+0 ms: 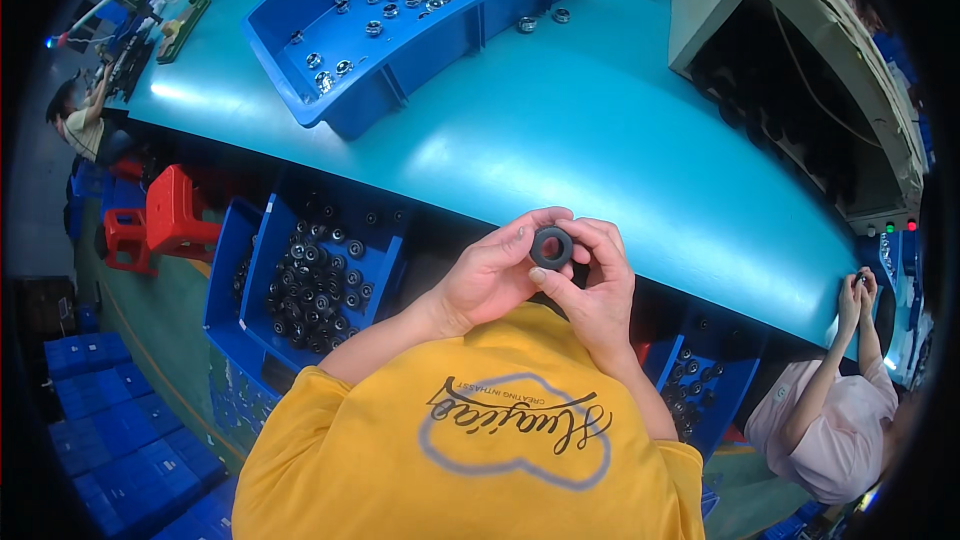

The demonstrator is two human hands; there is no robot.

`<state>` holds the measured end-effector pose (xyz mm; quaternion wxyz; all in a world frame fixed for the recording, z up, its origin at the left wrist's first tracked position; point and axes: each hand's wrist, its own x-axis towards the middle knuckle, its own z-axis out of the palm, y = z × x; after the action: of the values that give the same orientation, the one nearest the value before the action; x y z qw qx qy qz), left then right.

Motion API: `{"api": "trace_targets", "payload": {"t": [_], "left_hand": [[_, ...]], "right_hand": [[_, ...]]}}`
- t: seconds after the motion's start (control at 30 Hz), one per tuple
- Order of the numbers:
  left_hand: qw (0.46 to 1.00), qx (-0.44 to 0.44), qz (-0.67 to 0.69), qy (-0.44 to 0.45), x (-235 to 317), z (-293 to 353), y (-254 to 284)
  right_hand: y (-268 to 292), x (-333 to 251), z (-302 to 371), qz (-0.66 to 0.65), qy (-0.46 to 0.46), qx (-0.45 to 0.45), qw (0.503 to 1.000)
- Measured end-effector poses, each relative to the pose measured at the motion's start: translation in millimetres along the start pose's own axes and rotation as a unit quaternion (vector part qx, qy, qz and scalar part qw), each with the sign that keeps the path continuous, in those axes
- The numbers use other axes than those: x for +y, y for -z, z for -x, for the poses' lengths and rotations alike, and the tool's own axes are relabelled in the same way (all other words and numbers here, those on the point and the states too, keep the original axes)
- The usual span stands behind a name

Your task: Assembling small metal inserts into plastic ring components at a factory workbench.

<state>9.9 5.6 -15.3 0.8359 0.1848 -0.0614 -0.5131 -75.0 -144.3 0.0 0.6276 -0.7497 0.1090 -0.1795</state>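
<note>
A black ring [537, 250] with a round hole is held up close to my chest, just off the near edge of the table. From its left, my left hand [492, 268] grips it with closed fingers. My right hand [604, 278] pinches it from the other side, the thumb at its lower edge. Skin shows through the hole. Beyond my hands lies the teal tabletop [520, 155], with a blue bin [350, 90] of shiny metal ring-like parts at the far side.
Two loose metal parts [527, 25] lie right of that bin. Below the table edge stand blue bins of black round parts, one at left [392, 275], another at right [735, 380]. A large pale machine housing [725, 0] stands far right. A co-worker [830, 430] sits at right; red stools [175, 210] stand left.
</note>
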Motion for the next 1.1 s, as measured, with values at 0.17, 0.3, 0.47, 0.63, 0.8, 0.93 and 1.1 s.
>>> {"api": "trace_targets", "payload": {"t": [0.17,0.3,0.47,0.63,0.8,0.93,1.1], "left_hand": [[1.0,0.013,0.008,0.005,-1.2,0.9,2.2],[0.999,0.026,-0.021,-0.022,-0.9,0.1,2.4],[0.926,0.091,-0.35,-0.112,6.8,3.0,-10.8],[0.889,0.085,-0.422,-0.156,5.2,4.4,-7.5],[0.879,0.091,-0.442,-0.154,3.5,5.4,-7.3],[0.876,0.093,-0.449,-0.147,5.5,5.2,-10.2],[0.928,0.09,-0.34,-0.123,5.4,4.2,-12.0]], "right_hand": [[-0.1,0.9,0.0,0.012,-0.008,0.004,1.0],[-1.7,-1.6,-1.1,0.053,0.023,0.01,0.998],[1.1,-5.8,-3.5,0.161,0.128,-0.007,0.979],[1.0,2.8,-0.9,-0.142,-0.072,-0.028,0.987],[0.9,9.9,0.8,-0.165,-0.09,-0.034,0.982],[0.6,12.4,0.0,-0.167,-0.091,-0.035,0.981],[-1.2,12.5,-0.8,-0.165,-0.091,-0.032,0.981]]}}
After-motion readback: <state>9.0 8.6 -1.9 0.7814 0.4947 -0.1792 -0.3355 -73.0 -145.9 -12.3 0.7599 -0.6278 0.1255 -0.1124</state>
